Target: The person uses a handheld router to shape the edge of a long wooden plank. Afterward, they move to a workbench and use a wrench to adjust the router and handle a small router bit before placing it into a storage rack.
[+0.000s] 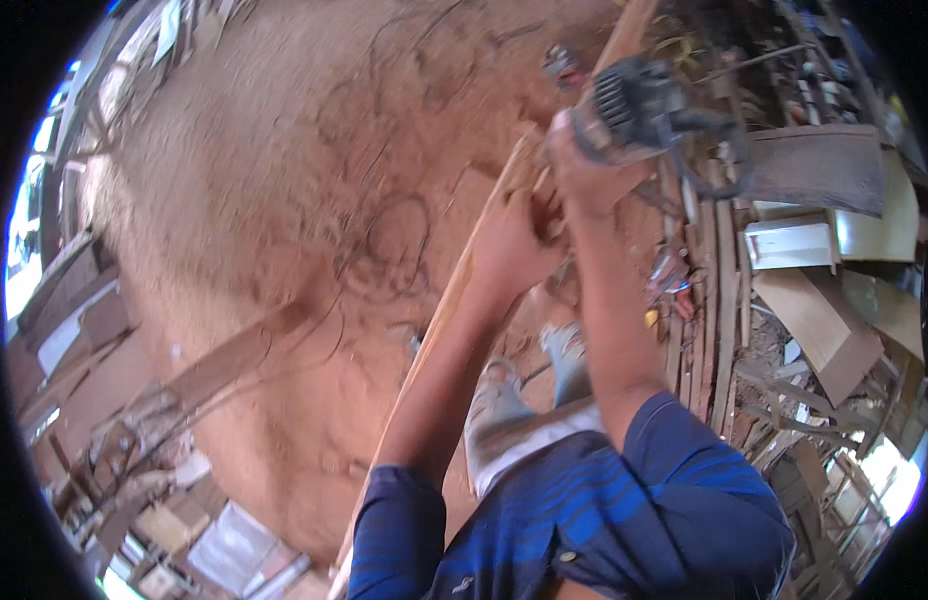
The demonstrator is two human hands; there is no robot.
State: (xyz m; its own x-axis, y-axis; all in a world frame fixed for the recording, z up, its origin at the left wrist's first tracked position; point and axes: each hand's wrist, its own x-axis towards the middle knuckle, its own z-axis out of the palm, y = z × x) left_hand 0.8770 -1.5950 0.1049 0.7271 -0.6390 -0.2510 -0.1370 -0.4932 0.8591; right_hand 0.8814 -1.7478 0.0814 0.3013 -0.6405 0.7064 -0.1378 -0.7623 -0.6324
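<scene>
My right hand is closed around a corded-looking power tool with a black ribbed housing and a dark handle at its right side. The tool's exact kind is hard to make out. My left hand grips a long, narrow wooden board, which runs from the bottom edge, past my left forearm, up to the tool. Its fingers are partly hidden behind the hand. Beyond the tool a length of wood continues toward the top edge. Whether it is the same board cannot be told.
Reddish sandy ground spreads to the left, with dark looped cable lying on it. Long timber strips lie at my right, beside pale panels and a white drawer-like box. Red-and-silver objects rest near the strips.
</scene>
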